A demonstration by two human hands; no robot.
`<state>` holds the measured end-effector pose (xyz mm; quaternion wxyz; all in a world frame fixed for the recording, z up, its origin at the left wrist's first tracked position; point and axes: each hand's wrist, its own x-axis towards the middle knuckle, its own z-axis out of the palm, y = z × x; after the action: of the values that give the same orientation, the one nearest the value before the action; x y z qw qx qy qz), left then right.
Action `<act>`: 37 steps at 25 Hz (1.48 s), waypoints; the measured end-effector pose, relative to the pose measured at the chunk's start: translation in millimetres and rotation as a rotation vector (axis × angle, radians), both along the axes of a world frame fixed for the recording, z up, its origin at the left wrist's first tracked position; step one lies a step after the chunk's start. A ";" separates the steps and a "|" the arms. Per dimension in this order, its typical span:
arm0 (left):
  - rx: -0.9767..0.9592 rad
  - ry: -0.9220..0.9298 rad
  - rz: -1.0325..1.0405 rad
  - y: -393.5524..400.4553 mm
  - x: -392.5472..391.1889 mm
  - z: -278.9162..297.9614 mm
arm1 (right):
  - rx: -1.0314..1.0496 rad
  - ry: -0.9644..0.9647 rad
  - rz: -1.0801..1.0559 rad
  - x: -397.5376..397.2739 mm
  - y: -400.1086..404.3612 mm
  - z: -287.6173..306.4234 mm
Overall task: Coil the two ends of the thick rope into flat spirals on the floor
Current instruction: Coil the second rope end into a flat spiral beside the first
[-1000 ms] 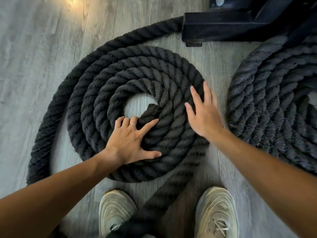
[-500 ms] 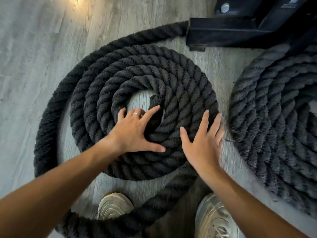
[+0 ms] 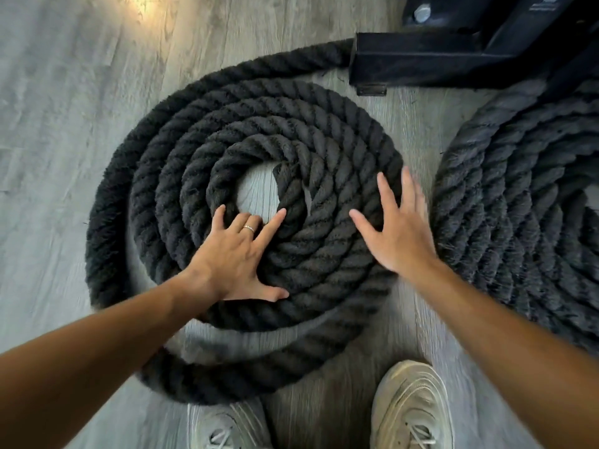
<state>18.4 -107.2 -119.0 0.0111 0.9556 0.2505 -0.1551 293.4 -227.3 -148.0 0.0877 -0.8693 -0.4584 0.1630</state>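
Note:
A thick black rope lies in a flat spiral (image 3: pixel 324 134) on the grey plank floor, several turns around a small bare centre. Its outer turn (image 3: pixel 107 228) sits loose on the left and swings round the front toward my feet. My left hand (image 3: pixel 240 260), with a ring, presses flat on the inner turns, fingers spread toward the centre hole. My right hand (image 3: pixel 397 231) lies open on the spiral's right edge, fingers straight and spread. A second rope spiral (image 3: pixel 518 202) lies at the right, partly cut off by the frame.
A black metal frame base (image 3: pixel 437 59) stands on the floor at the top right; the rope runs up to it. My two pale sneakers (image 3: pixel 411 406) stand at the bottom edge. A narrow strip of floor (image 3: pixel 418 131) separates the two spirals.
The spiral has turned under my hands and the loose outer turn has drawn closer at the front. My right hand went back down the spiral's right edge, then forward again.

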 end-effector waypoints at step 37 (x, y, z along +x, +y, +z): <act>-0.067 -0.002 0.178 8.9 87.4 -8.7 | 0.006 -0.099 0.091 0.5 -38.5 2.0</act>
<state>105.8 -98.3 -127.7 0.0570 0.9288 0.3290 -0.1610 293.9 -265.7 -146.0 0.0601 -0.8544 -0.5015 0.1222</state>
